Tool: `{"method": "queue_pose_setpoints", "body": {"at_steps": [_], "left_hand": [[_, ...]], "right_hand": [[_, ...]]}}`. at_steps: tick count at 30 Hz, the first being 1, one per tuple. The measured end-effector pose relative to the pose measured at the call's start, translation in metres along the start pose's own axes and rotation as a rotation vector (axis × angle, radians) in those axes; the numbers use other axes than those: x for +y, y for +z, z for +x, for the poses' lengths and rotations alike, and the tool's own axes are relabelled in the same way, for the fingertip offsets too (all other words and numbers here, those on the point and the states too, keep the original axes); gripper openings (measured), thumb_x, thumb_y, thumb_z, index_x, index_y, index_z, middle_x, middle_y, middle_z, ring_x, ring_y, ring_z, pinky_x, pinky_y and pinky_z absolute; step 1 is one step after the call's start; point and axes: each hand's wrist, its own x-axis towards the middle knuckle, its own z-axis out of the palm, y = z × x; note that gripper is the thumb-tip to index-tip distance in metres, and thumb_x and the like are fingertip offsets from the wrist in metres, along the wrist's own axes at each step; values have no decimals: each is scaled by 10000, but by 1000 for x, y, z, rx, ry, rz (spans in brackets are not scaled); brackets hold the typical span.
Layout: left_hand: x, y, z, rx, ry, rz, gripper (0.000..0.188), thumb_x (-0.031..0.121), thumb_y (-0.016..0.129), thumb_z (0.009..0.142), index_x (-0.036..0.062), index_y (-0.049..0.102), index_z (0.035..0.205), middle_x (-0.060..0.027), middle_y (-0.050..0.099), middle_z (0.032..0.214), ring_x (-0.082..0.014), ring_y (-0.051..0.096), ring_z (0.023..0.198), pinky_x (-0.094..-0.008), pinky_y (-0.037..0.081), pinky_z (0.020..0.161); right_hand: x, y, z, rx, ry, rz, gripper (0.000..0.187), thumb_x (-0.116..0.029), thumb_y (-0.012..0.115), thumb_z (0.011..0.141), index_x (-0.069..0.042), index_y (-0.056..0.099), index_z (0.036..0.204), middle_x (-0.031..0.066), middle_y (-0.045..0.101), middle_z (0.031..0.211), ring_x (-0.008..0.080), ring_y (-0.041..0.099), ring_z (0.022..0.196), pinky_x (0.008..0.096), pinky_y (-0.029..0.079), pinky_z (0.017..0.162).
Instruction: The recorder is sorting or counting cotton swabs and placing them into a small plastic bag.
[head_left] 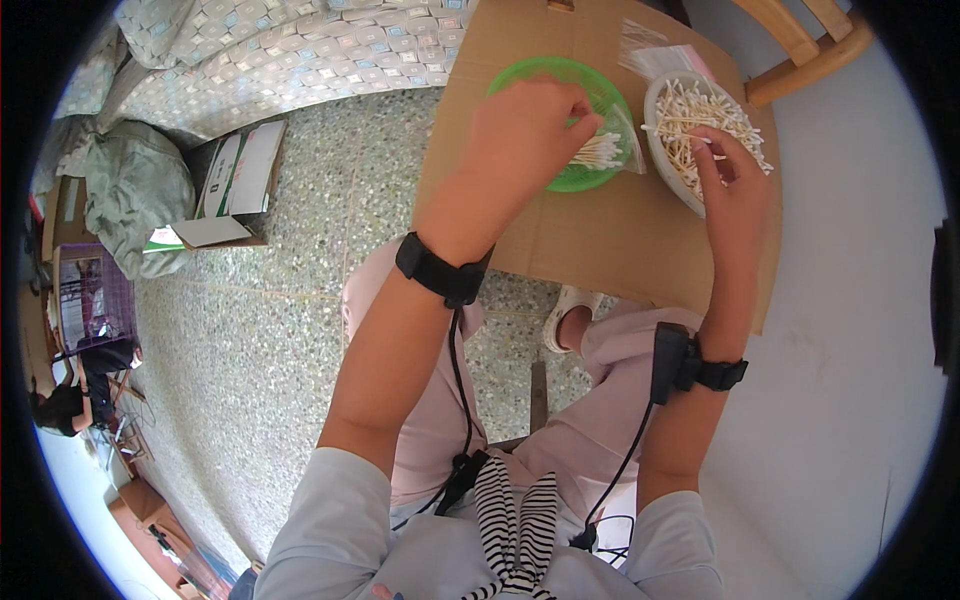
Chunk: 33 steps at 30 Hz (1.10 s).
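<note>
My left hand point(525, 125) is over a green plastic basket point(578, 182), its fingers curled in. Whether it holds anything cannot be made out. Beside its fingertips, a bunch of cotton swabs point(598, 152) lies in the basket, with a clear plastic bag point(632, 150) at the basket's right side. My right hand point(738, 195) reaches over a pale oval bowl point(657, 150) heaped with loose cotton swabs point(690, 105). Its thumb and index finger pinch a cotton swab point(697, 139) above the heap. Both wrists wear black straps with cables.
Basket and bowl stand on a cardboard-covered table point(600, 240). Clear plastic bags point(650, 48) lie behind the bowl. A wooden chair point(810, 60) stands at the far right by the wall. On the speckled floor at left is an open carton point(235, 180). Another person point(65, 408) sits far left.
</note>
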Motion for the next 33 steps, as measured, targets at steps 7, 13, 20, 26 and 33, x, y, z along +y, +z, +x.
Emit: {"method": "queue_pose_setpoints", "body": {"at_steps": [7,13,20,26,33], "left_hand": [[5,13,4,-173,-67,37,390,425,647,892,43,714,853,-167,660,749,-333,654,706,-412,490,633],[-1,17,1,-144,-59,-16,355,395,651,890,46,709,860,-160,660,746,-329,646,689,-418,486,622],[0,6,3,-207,-89,-51,290,323,631,897,40,694,891,-179,654,770,-332,646,706,-421,477,629],[-2,9,4,-214,-59,-147,291,308,606,912,25,672,928,-194,634,749,-317,626,681,-400,469,632],[-6,9,8,-242,-91,-479,269,276,598,942,14,659,930,-55,650,786,-129,580,706,-301,467,669]], "right_hand": [[-13,12,-3,-116,-110,48,199,-220,663,905,-114,717,1065,84,718,983,217,656,718,316,512,686],[-22,20,-5,-138,-118,59,198,-231,661,903,-115,720,1052,67,717,989,215,659,721,328,512,675],[-17,23,-4,-126,-140,38,198,-245,652,906,-133,726,1051,71,713,979,228,660,727,335,512,675],[-28,33,-4,-198,-151,31,189,-232,642,911,-140,728,1052,89,692,928,250,659,750,344,511,689],[-26,40,-3,-238,-249,98,246,-190,599,937,-50,690,1117,125,632,1019,299,642,865,360,502,756]]}}
